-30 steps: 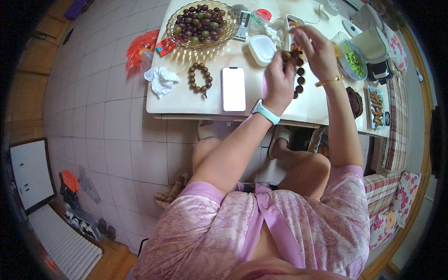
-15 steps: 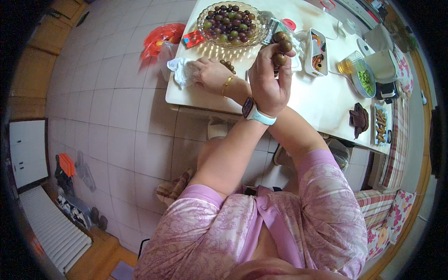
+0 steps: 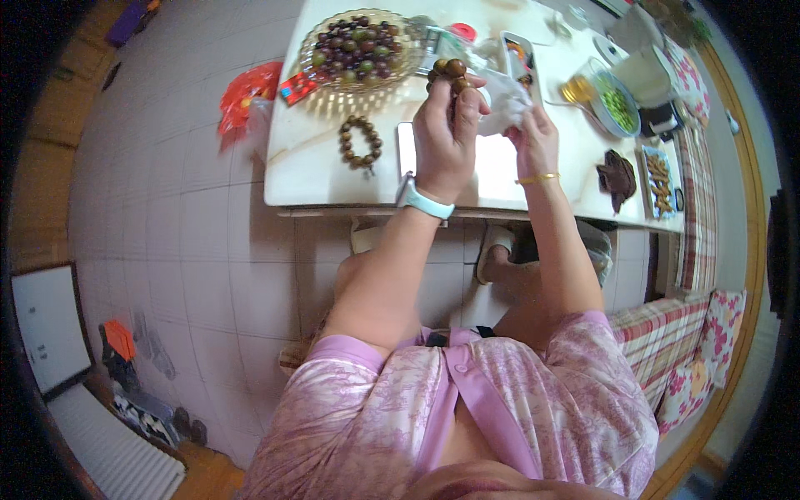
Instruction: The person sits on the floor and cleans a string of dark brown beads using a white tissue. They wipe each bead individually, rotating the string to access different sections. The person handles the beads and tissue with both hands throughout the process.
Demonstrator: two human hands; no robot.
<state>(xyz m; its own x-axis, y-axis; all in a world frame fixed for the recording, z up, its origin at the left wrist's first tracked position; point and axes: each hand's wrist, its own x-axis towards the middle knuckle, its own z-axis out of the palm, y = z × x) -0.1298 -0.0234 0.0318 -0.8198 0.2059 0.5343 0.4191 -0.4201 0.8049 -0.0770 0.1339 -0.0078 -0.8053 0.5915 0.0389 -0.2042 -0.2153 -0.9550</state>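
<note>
My left hand [image 3: 446,133], with a light blue watch at the wrist, is raised over the white table [image 3: 308,175] and grips a string of large brown wooden beads [image 3: 450,71] by its top. My right hand [image 3: 533,137], with a gold bangle, holds a white cloth [image 3: 504,104] against the beads. A second brown bead bracelet [image 3: 358,142] lies on the table left of my hands. A white phone [image 3: 406,150] lies flat beneath my left hand, mostly hidden.
A glass bowl of dark and green fruit [image 3: 362,46] stands at the table's back left. A bowl of green beans [image 3: 615,104], a dark brown object [image 3: 618,175] and a snack tray [image 3: 660,179] sit to the right. Red wrappers [image 3: 246,87] lie by the left edge. A plaid sofa [image 3: 667,333] is at right.
My right hand came back from the table's left with the white cloth and now meets the beads. My left hand stays raised with the bead string.
</note>
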